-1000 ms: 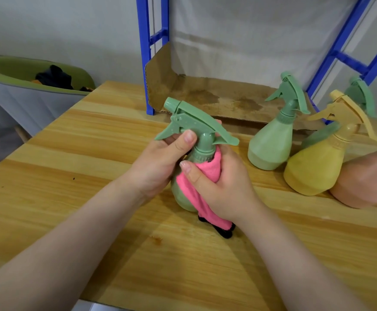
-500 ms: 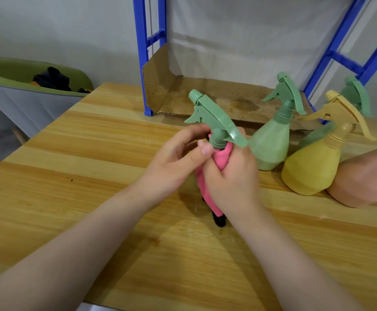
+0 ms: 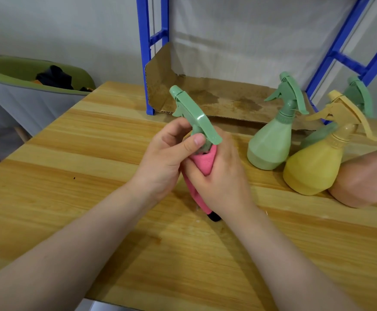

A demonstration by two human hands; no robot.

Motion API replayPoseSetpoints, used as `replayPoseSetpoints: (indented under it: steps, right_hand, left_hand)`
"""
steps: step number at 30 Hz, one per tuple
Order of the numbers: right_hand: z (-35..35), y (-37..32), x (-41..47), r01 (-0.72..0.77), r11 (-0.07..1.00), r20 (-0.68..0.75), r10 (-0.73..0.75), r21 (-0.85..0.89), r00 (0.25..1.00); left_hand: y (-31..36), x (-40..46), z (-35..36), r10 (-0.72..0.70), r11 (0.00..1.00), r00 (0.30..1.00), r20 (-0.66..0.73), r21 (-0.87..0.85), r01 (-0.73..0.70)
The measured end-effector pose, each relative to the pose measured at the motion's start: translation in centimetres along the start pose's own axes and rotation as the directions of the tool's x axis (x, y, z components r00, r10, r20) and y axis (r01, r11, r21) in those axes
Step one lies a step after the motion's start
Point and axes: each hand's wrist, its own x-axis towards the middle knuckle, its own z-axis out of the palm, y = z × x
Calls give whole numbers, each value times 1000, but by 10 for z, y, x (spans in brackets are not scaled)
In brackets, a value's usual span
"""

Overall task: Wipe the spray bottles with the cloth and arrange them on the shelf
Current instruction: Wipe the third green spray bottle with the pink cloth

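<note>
Our left hand [image 3: 163,158] grips the green spray bottle [image 3: 192,113] at its neck — our right hand [image 3: 221,176] clutches the pink cloth [image 3: 203,162] around it, above the table [image 3: 71,198]

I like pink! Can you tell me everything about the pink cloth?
The cloth is pink and soft-looking, like thin sponge or microfibre, with a dark black bit at its lower end near the table. It is wrapped round the body of a green bottle, hiding most of it below the neck. The right hand grips it against the bottle, while the left hand holds the bottle's neck, thumb just above the cloth. It hangs down tilted, bunched and folded.
</note>
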Motion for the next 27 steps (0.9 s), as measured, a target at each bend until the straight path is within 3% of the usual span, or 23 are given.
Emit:
replayPoseSetpoints:
  steps: [13,19,27]
  right_hand:
    - [-5,15,3,-76,993,149,62,87,987]
    - [-4,21,1,-119,968,221,69,221,973]
    - [-8,13,-2,-92,963,220,36,251,975]
  left_hand:
    - [12,16,-27,-13,960,999,-48,-279,-1]
    - [16,21,-41,-72,882,982,-172,-471,-18]
    - [14,19,-27,-81,968,964,-254,-249,15]
